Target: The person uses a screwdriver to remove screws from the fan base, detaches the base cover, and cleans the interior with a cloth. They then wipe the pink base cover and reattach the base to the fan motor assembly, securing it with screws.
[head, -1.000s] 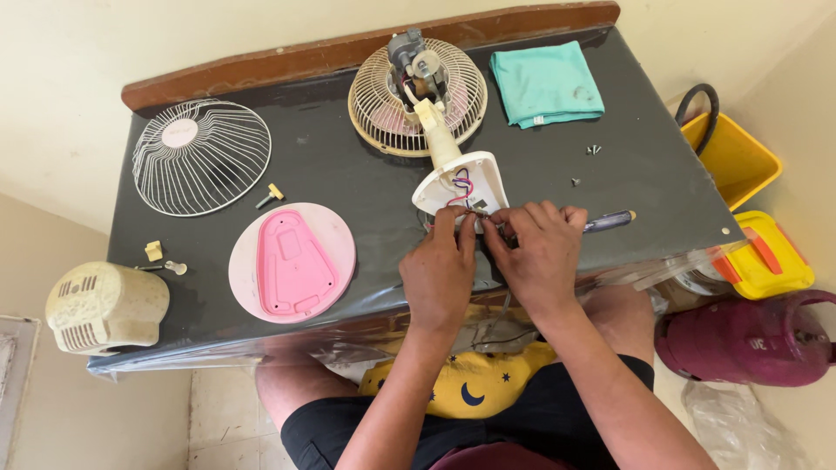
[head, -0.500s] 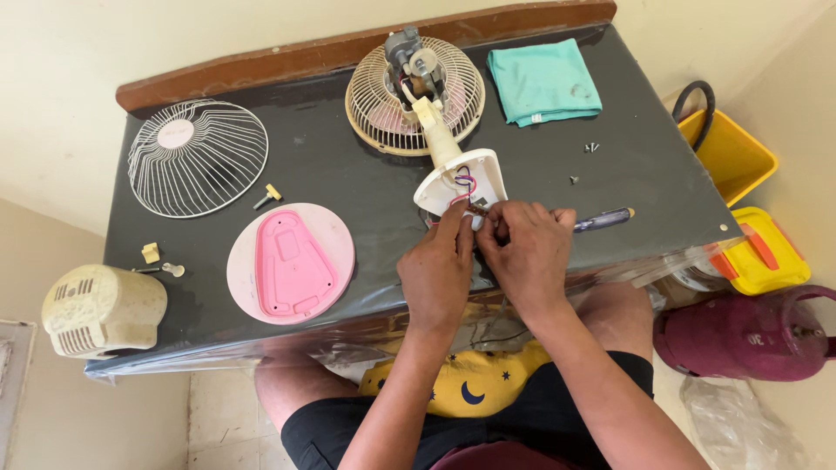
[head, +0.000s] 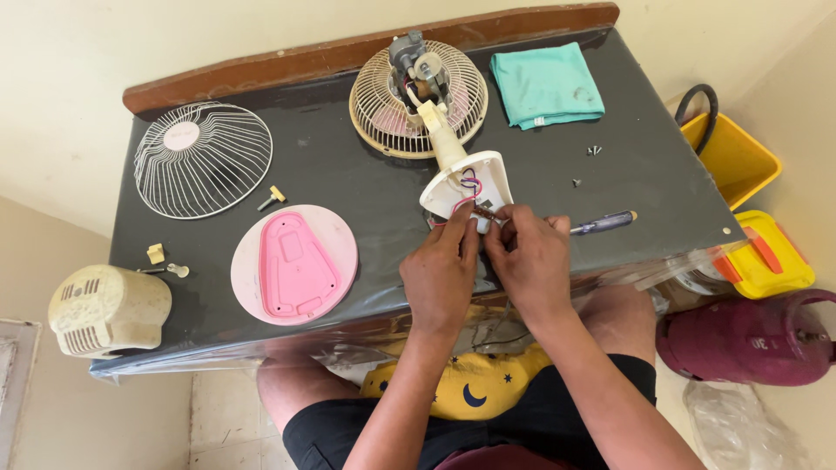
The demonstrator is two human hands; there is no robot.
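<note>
While both hands sit at the near edge of the bench (head: 348, 183), left hand (head: 440, 274) and right hand (head: 531, 265) meet knuckle to knuckle, fingers pinched shut on the thin wires (head: 470, 196) spilling from the open fan base (head: 466, 187). Wires look soft and fragile: hold by the insulation, not the bare ends. Base is light hollow plastic, likely to slide; steady it by the rim. Wrists are low, forearms angled inward from the lap. Just right of the fingers lies a screwdriver (head: 605, 223); well left, a pink base cover (head: 294, 264). Beyond the fingers the stem runs up to the motor and rear guard (head: 418, 100); a teal cloth (head: 546, 84) lies further right.
</note>
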